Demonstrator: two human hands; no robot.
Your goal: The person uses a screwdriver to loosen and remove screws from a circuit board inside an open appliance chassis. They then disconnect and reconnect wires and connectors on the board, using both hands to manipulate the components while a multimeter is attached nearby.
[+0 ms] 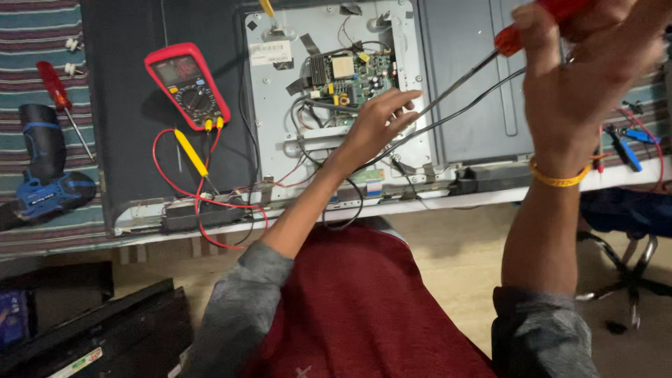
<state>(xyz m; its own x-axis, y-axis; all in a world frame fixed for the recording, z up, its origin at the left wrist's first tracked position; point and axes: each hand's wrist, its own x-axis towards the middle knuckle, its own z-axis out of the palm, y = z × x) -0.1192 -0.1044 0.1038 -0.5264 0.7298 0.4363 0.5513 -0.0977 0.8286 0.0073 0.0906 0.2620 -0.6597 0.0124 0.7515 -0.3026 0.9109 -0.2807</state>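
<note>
- The right hand [588, 77] is closed around the red handle of a screwdriver [521, 35]; the shaft runs down and to the left from that hand, its tip hidden under the fingers of the left hand.
- The left hand [374, 126] rests with fingers half spread, gripping nothing, on the metal panel [280, 105], just right of the circuit board [346, 80].
- Risk: the tip, driven from a raised and tilted grip, could slip off and nick the left fingers lying over it.
- Risk: a slip to the left of that hand could scrape the circuit board or its small parts.
- A black cable [462, 112] runs beside the shaft under the left hand; the shaft could snag or pinch it.
- Well left of the left hand lie a meter [187, 84] and its red lead [182, 192]; a dragging forearm could pull the lead loose.
- The panel's lower edge overhangs the desk [42, 35] above the lap; leaning pressure might tip it.
</note>
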